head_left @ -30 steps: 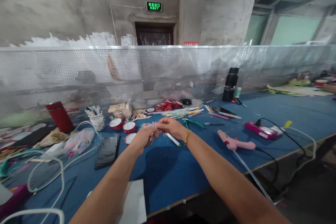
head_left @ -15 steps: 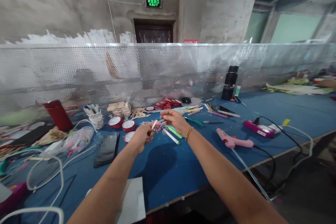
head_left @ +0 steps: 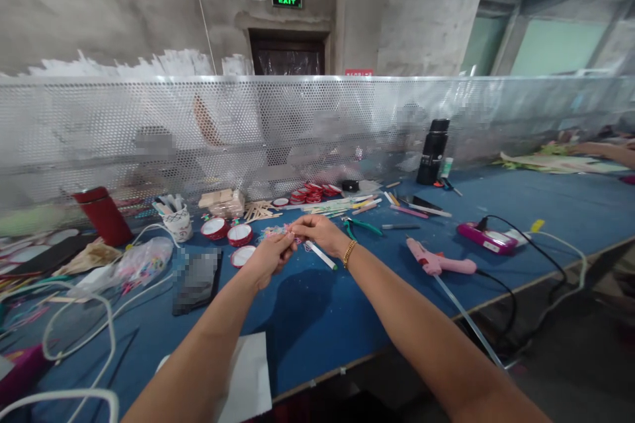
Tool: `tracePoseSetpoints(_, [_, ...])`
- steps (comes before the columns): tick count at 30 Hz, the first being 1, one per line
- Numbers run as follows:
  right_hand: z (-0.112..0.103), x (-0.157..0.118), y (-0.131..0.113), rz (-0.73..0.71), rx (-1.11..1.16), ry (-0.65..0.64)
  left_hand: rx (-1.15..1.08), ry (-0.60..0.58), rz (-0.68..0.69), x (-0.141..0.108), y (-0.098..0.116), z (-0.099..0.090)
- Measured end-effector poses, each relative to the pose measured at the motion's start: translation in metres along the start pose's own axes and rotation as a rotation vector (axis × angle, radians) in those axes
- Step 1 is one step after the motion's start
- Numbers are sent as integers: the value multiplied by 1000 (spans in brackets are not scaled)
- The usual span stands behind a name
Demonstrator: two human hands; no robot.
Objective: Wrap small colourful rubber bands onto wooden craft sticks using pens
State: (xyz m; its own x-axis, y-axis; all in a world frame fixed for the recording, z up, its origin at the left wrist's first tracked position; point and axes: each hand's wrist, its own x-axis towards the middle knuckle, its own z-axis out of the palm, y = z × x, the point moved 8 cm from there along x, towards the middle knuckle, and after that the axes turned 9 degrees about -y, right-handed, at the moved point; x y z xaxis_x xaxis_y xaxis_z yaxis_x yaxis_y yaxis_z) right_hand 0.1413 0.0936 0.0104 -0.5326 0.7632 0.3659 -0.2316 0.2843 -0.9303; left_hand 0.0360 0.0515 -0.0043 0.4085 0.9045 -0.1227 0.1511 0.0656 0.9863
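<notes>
My left hand [head_left: 272, 258] is closed in a pinch at the middle of the blue table [head_left: 307, 330]. Its fingertips meet those of my right hand [head_left: 320, 234], which is pinched too. The small white stick seen earlier in my left hand is now covered by the fingers. What the right fingers hold is too small to make out. Just behind the hands lies a tangle of pink and pale blue bits [head_left: 274, 231]. A white pen with a green end [head_left: 322, 256] lies under my right hand, and teal-handled pliers [head_left: 367, 226] rest beyond the wrist.
Red-rimmed round tins [head_left: 240, 234] stand left of the hands, near a phone [head_left: 197, 281] and a cup of pens [head_left: 177, 221]. A pink glue gun [head_left: 439, 259] lies right, by a purple power strip [head_left: 486, 238]. A perforated metal screen [head_left: 307, 132] runs behind.
My right hand has come down and left until its fingers meet my left hand's. The white stick has gone out of sight between them. The view has shifted slightly.
</notes>
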Motion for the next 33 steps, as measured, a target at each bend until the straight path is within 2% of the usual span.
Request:
tracePoseSetpoints(5, [-8,2,-2,-18,-14,72,-41,-26,-72,-1,-4,2])
tracePoseSetpoints(7, [-19,2,-4,-36,0,147,-46,-51,-82,-2,-6,4])
tracePoseSetpoints(9, [-38,-1,-8,-82,40,279,-31,-79,-71,-2,-6,6])
tracePoseSetpoints(12, [-65,-9,-14,-150,130,450,114,-92,4,0,-3,5])
tracePoseSetpoints(14, [-74,-12,-16,-156,148,492,263,-34,63,3,0,0])
tracePoseSetpoints(16, [-70,-11,-16,-132,84,445,313,70,121,4,4,-8])
tracePoseSetpoints(18, [-56,-7,-14,-87,-26,337,237,117,175,4,8,-10])
tracePoseSetpoints(22, [-24,-2,-6,-3,-134,166,95,19,153,5,7,-1])
tracePoseSetpoints(25, [-21,-2,-6,47,-170,134,146,39,130,3,9,-1])
tracePoseSetpoints(28, [-39,-9,-20,72,-445,220,122,152,130,0,12,-11])
tracePoseSetpoints(30, [-54,-17,-33,130,-842,313,72,205,126,-1,11,-16])
tracePoseSetpoints(32, [-70,-25,-37,310,-1207,375,54,231,120,-1,10,-19])
tracePoseSetpoints(33, [-76,-27,-32,432,-1313,343,64,238,121,-1,10,-20])
